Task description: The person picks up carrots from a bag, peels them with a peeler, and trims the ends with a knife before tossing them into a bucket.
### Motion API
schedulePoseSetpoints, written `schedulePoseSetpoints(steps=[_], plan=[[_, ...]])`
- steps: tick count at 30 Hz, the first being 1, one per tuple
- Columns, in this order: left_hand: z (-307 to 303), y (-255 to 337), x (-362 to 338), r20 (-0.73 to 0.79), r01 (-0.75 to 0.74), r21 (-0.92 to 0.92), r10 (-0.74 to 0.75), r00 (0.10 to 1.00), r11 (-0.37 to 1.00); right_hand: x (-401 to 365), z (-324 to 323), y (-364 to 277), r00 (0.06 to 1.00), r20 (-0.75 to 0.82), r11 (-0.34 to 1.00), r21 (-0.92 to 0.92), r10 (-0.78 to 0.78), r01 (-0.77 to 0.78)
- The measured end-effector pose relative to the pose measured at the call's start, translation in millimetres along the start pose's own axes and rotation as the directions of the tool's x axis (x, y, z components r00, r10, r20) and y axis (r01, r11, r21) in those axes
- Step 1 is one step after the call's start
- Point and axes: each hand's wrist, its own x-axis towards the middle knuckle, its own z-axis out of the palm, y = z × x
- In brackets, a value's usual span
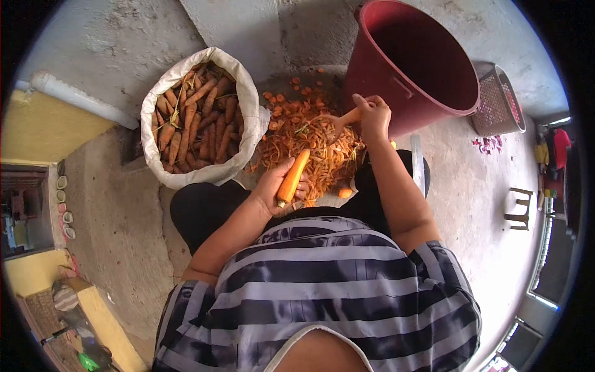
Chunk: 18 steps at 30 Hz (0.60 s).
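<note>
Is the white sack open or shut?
Open: the white sack has its rim spread wide, with carrots showing inside.

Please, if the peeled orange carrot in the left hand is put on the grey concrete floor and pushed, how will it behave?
The peeled orange carrot is probably stiff: it extends straight beyond the fingers. Its bare surface shines, so it may be slippery. On the grey concrete floor, it would likely roll, perhaps curving, because it looks rounded and tapered.
</note>
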Motion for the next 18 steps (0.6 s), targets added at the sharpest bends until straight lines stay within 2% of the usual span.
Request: schedulePoseSetpoints(steps=[2, 4, 7, 10, 12, 13, 14, 15, 16, 18], plan=[[-0.7, 1.2, 0.9, -0.040, -0.030, 0.028, 0.031, 0.999, 0.999, -35.1, 9.5, -19.3, 0.982, 0.157, 0.991, 0.106, -0.102, 0.086], [1.5, 0.2, 0.5, -0.095, -0.068, 0.094, 0.077, 0.992, 0.993, -75.1, 16.5, -31.4, 0.929, 0.348, 0.973, 0.224, -0.127, 0.050], [13.9, -1.8, -0.3, -0.149, -0.112, 0.187, 0.141, 0.979, 0.976, -101.3, 23.4, -30.6, 0.880, 0.456, 0.964, 0.266, -0.134, 0.009], [2.2, -1.1, 2.1, -0.069, -0.090, 0.270, 0.113, 0.991, 0.959, -82.6, 29.8, -18.2, 0.911, 0.398, 0.982, 0.186, -0.113, 0.040], [0.4, -1.4, 4.8, -0.010, -0.020, 0.108, 0.021, 1.000, 0.994, -50.2, 30.0, -3.0, 0.965, 0.254, 0.996, 0.069, -0.064, 0.048], [0.3, -1.8, 5.4, 0.026, 0.020, 0.027, -0.021, 0.999, 0.999, -32.9, 27.7, 7.0, 0.982, 0.168, 0.990, 0.131, -0.082, 0.060], [1.7, -2.3, 3.4, 0.015, 0.020, 0.025, -0.020, 1.000, 0.999, -14.3, 19.3, 10.1, 0.992, 0.070, 0.982, -0.148, -0.108, 0.118], [4.8, -2.3, 0.7, 0.004, 0.021, 0.024, -0.021, 1.000, 0.999, -4.8, 13.9, 7.2, 0.998, 0.012, 0.995, -0.078, -0.066, 0.067], [7.6, -1.3, -0.7, -0.005, 0.022, 0.026, -0.022, 1.000, 0.999, 0.5, 6.7, 5.6, 0.998, -0.056, 0.994, -0.101, 0.037, -0.043], [8.1, 0.6, -2.6, -0.042, -0.006, 0.057, 0.009, 0.999, 0.998, -8.4, 3.4, -2.7, 1.000, -0.017, 1.000, 0.012, 0.014, -0.014]])
